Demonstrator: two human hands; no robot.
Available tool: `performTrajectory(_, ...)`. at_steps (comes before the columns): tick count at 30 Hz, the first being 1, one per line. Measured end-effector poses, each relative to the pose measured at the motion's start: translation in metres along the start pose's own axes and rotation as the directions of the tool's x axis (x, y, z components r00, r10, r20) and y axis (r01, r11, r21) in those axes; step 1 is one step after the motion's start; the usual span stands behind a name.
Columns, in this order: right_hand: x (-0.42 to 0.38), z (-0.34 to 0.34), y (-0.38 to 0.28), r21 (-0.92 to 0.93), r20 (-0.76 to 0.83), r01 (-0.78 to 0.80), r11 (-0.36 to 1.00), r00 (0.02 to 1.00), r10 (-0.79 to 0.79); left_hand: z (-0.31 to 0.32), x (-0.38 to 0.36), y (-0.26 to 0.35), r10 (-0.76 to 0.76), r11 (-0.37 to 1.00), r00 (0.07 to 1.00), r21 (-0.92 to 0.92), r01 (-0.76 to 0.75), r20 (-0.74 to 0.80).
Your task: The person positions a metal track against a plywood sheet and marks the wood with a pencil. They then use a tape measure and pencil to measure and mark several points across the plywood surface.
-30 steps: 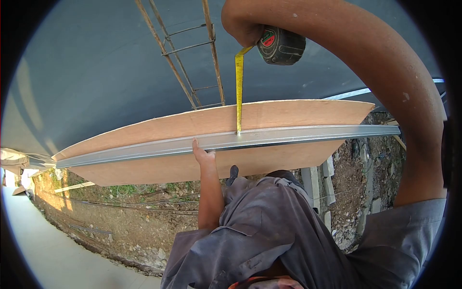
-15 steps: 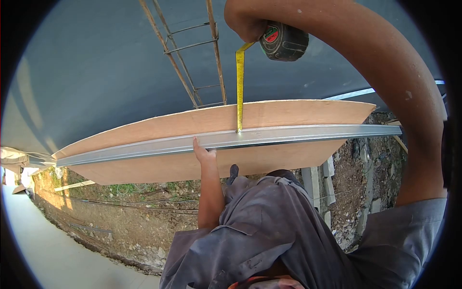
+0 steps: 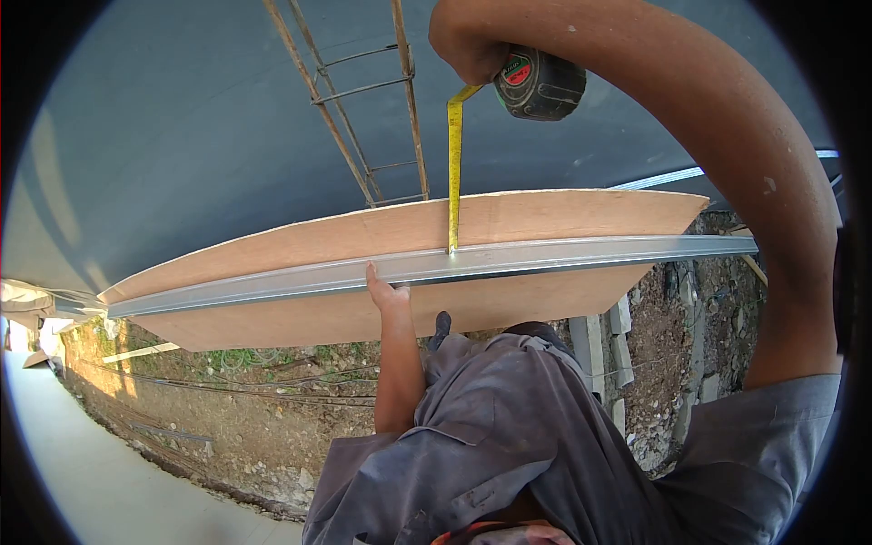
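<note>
R hand (image 3: 468,50) + tape measure (image 3: 540,84) edge up-right a touch | R grips its case, blade (image 3: 453,173) runs down to metal channel (image 3: 436,264) | L hand (image 3: 386,292) open, fingertips on channel atop plywood (image 3: 363,313)

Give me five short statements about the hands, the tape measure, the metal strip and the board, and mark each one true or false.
1. The right hand holds the tape measure case. True.
2. The yellow tape is fully wound into the case. False: it is pulled out and runs from the case to the metal strip.
3. The left hand touches the metal strip. True: its fingertips rest against the strip's near edge.
4. The metal strip lies on the dirt ground. False: it lies along the plywood board.
5. The left hand holds a pencil. False: it holds nothing; the fingers are stretched out flat.
</note>
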State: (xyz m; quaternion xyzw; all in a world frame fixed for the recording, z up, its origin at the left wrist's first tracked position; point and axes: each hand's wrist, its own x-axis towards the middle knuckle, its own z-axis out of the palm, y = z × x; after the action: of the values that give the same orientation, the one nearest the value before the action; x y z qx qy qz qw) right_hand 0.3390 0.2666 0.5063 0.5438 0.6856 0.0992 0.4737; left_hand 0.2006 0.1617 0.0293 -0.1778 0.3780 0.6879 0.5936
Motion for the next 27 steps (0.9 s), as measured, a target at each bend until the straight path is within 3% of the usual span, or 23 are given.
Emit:
performTrajectory(4, -0.003, -0.002, 0.004, 0.014, -0.015, 0.096, 0.995, 0.995, -0.096, -0.002, 0.001, 0.0, 0.003, 1.0, 0.999, 0.001, -0.003, 0.04)
performTrajectory(6, -0.002, 0.001, -0.001, 0.01, -0.043, 0.02, 1.0, 0.999, -0.02, 0.0, 0.0, 0.0, 0.004, 1.0, 1.0, 0.029, -0.003, -0.01)
performTrajectory(19, 0.001, 0.002, 0.002, 0.039, -0.056, 0.03, 0.999, 0.998, -0.028, 0.003, -0.004, 0.001, 0.016, 0.998, 1.0, 0.069, -0.016, 0.0)
performTrajectory(22, 0.008, 0.003, -0.004, 0.077, -0.017, -0.027, 0.997, 0.999, 0.029, 0.001, -0.007, 0.001, -0.011, 0.999, 0.999, 0.053, 0.008, 0.05)
performTrajectory(24, 0.019, 0.009, -0.017, -0.31, -0.133, 0.162, 0.937, 0.968, -0.211, -0.001, -0.005, 0.002, 0.021, 0.993, 1.0, 0.117, -0.021, 0.0)
performTrajectory(26, 0.003, 0.014, 0.0, 0.071, -0.2, 0.162, 0.984, 0.969, -0.145, -0.015, 0.01, 0.003, 0.019, 0.964, 0.998, 0.263, -0.034, 0.06)
performTrajectory(27, 0.002, 0.014, -0.002, 0.048, -0.181, 0.08, 0.996, 0.981, -0.07, -0.015, 0.013, 0.0, -0.011, 0.975, 0.997, 0.221, -0.005, 0.072)
